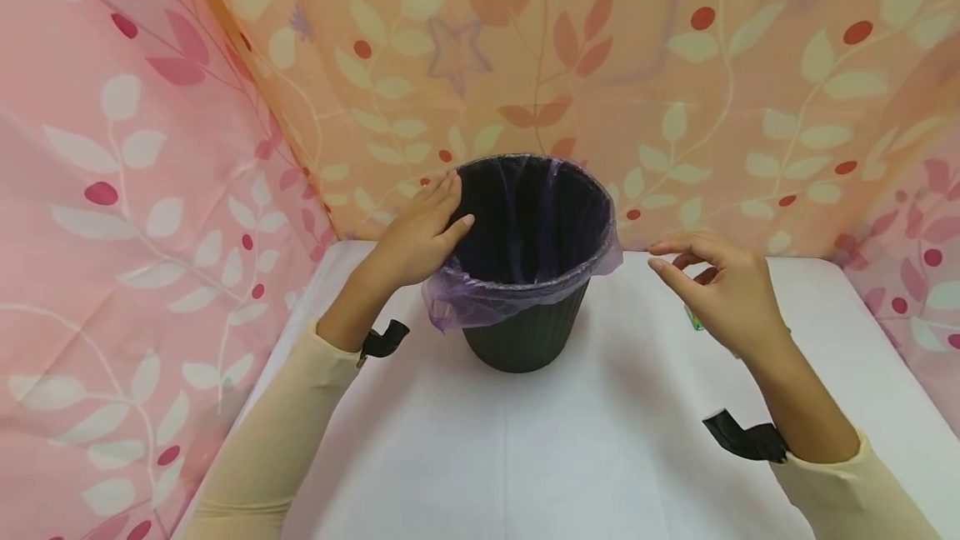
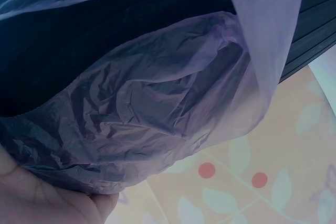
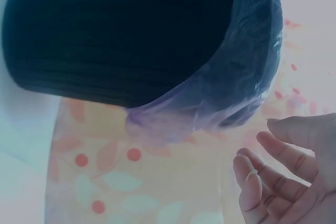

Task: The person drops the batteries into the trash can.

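Observation:
A black ribbed waste bin (image 1: pixel 521 340) stands upright on the white table. A thin purple bin liner (image 1: pixel 480 298) lines it, and its top edge is folded out over the rim. My left hand (image 1: pixel 420 232) rests on the left side of the rim with straight fingers. In the left wrist view, its palm lies against the crumpled liner (image 2: pixel 152 108). To the right of the bin, my right hand (image 1: pixel 731 286) hovers apart from it, fingers loosely bent and holding nothing. In the right wrist view, the fingers (image 3: pixel 283 156) are near the liner's folded edge (image 3: pixel 210 103).
A small green item (image 1: pixel 693 317) lies on the table (image 1: pixel 465 457), mostly hidden behind my right hand. Leaf-patterned cloth (image 1: pixel 645 65) hangs behind the table, with pink patterned cloth (image 1: pixel 135 257) on the left. Both wrists carry black camera mounts (image 1: pixel 746 438).

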{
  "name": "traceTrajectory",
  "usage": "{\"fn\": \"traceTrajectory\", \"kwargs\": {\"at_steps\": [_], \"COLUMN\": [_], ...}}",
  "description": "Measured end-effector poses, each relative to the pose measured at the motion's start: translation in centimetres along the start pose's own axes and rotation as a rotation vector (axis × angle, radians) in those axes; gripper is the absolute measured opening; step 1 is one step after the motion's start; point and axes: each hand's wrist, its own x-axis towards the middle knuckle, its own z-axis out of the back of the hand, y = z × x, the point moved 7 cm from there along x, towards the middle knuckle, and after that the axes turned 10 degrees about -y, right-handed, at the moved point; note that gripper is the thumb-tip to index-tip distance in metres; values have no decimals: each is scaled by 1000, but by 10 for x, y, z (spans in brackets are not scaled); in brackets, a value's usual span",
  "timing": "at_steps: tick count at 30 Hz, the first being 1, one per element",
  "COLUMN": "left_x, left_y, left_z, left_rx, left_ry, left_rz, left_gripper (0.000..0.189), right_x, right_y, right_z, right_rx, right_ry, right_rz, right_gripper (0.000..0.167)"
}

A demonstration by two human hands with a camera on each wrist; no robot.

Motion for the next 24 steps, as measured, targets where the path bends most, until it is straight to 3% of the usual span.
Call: {"fn": "traceTrajectory", "kwargs": {"at_steps": [10, 24], "left_x": [0, 2], "left_y": [0, 2], "left_z": [-7, -5], "left_rx": [-4, -3], "left_ry": [5, -9], "left_rz": [2, 5], "left_gripper": [68, 67], "right_x": [-31, -50], "right_y": [-37, -74], "right_z": [8, 11], "right_rx": [-70, -148], "right_ry": [20, 90], "right_rz": [-102, -158], "right_gripper": [13, 20]}}
